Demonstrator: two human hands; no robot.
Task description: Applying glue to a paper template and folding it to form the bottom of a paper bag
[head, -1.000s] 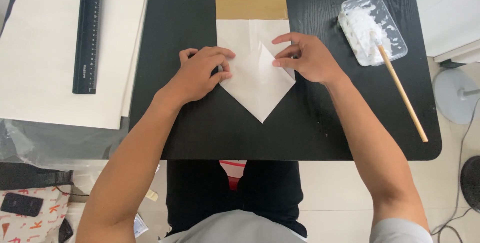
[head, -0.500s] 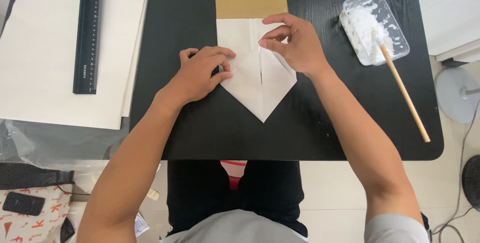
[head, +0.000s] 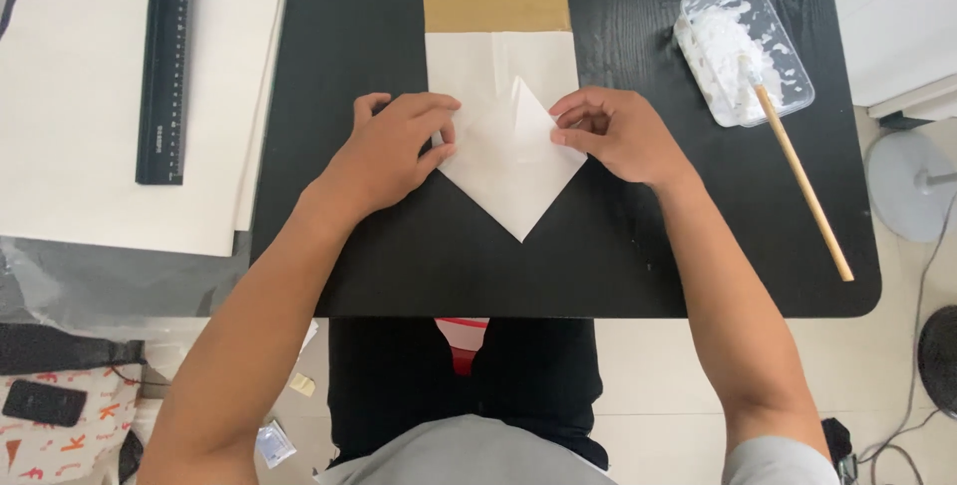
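Observation:
A white paper piece (head: 503, 141) with a brown band at its far end lies on the black table (head: 618, 256), folded to a point toward me. My left hand (head: 394, 146) presses flat on the paper's left folded edge. My right hand (head: 613, 131) rests on the right edge, its fingertips pinching the right flap near the centre crease.
A clear plastic tray of white paste (head: 743, 51) with a wooden-handled brush (head: 797, 181) sits at the right. Large white sheets (head: 80, 96) with a black ruler (head: 164, 61) lie at the left. A phone (head: 42, 402) and scraps lie on the floor.
My right hand slid from the upper part of the flap back down to the right edge. The left hand stayed in place.

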